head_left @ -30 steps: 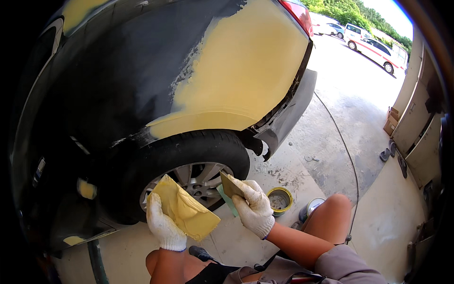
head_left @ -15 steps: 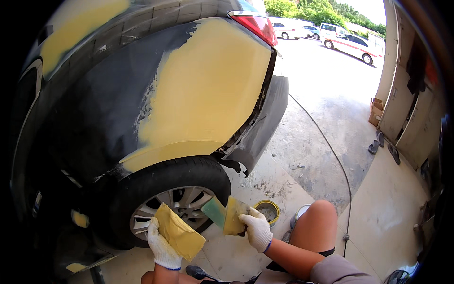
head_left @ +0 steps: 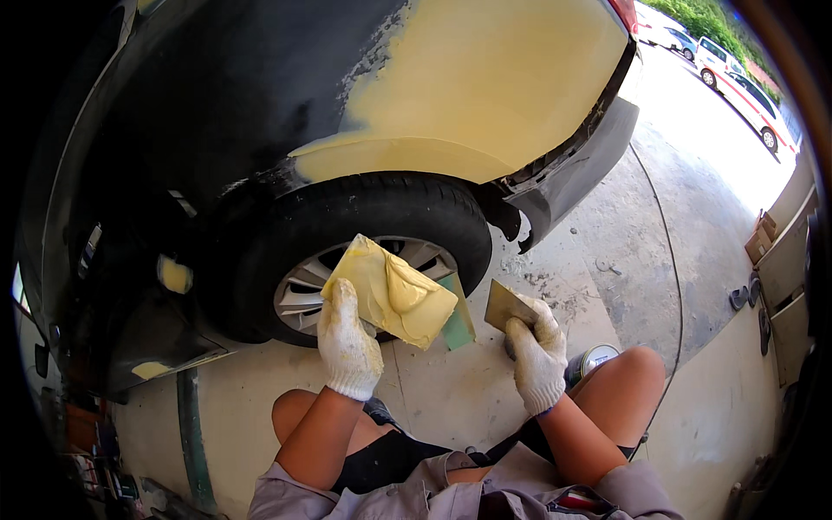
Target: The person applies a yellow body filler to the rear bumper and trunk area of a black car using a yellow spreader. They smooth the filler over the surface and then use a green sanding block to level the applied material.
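My left hand point(head_left: 348, 342), in a white knit glove, grips a putty board point(head_left: 347, 264) tilted in front of the wheel. Thick yellow body filler point(head_left: 407, 290) lies on it in a folded mound. A short gap to the right, my gloved right hand point(head_left: 539, 351) is closed on a flat putty spreader point(head_left: 505, 305), its blade pointing up and left toward the board. Beyond both hands is a black car's rear fender, with smooth yellow filler point(head_left: 485, 87) spread down to the wheel arch. A green flat piece point(head_left: 458, 328) shows partly behind the board.
The car tire point(head_left: 381, 204) stands just past my hands. The loosened grey bumper point(head_left: 585, 165) juts out at the right. A can point(head_left: 596, 357) sits beside my right knee. A dark cable point(head_left: 667, 234) runs along the floor; a cardboard box point(head_left: 761, 236) and shoes lie farther right.
My view has tilted down and shifted left. The spreader has turned in my right hand and sits farther from the wheel. The board, still in my left hand, now shows its filler mound more fully.
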`<state>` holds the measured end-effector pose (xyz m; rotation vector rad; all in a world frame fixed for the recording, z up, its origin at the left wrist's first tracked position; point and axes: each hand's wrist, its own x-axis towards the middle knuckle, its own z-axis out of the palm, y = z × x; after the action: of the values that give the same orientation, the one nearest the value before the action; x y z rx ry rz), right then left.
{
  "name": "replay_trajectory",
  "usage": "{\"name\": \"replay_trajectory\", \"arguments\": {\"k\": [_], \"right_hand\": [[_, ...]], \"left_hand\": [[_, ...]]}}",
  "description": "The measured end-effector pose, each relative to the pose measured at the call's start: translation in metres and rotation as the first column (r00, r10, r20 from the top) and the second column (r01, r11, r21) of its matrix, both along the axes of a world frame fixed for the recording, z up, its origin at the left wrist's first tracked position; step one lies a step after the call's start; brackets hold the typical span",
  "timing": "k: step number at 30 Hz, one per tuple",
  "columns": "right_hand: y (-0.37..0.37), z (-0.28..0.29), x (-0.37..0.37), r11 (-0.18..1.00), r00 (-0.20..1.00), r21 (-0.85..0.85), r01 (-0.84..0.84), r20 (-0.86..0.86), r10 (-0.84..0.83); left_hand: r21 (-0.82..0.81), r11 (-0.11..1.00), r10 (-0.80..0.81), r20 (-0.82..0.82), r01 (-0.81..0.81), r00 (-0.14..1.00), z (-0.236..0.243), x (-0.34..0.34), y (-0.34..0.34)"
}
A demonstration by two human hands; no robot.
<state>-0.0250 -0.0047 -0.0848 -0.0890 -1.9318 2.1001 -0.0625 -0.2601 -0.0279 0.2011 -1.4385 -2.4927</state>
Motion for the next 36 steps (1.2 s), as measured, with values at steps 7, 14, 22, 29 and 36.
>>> {"name": "replay_trajectory", "arguments": {"k": [7, 14, 22, 29, 36], "right_hand": [[-0.027, 0.032, -0.016, 0.627, 0.669, 0.661, 0.412, -0.687, 0.284], [-0.061, 0.015, -0.032, 0.598, 0.696, 0.779, 0.191, -0.537, 0.477], [-0.076, 0.022, -0.060, 0.685, 0.830, 0.652, 0.326, -0.544, 0.122], [-0.118, 0.085, -0.123, 0.534, 0.561, 0.497, 0.684, -0.826, 0.051], [-0.139, 0.116, -0.163, 0.476, 0.393, 0.325, 0.817, -0.919, -0.046]], "left_hand": [[-0.086, 0.996, 0.024, -0.037, -0.027, 0.999, 0.003, 0.005, 0.007], [-0.272, 0.960, 0.042, -0.088, -0.065, 0.995, -0.006, 0.008, -0.012], [0.149, 0.970, 0.225, -0.257, -0.192, 0.940, 0.011, -0.012, -0.083], [0.212, 0.966, 0.186, -0.164, -0.150, 0.969, 0.015, -0.046, -0.099], [0.351, 0.936, 0.056, -0.127, -0.008, 0.990, 0.049, -0.026, -0.088]]}}
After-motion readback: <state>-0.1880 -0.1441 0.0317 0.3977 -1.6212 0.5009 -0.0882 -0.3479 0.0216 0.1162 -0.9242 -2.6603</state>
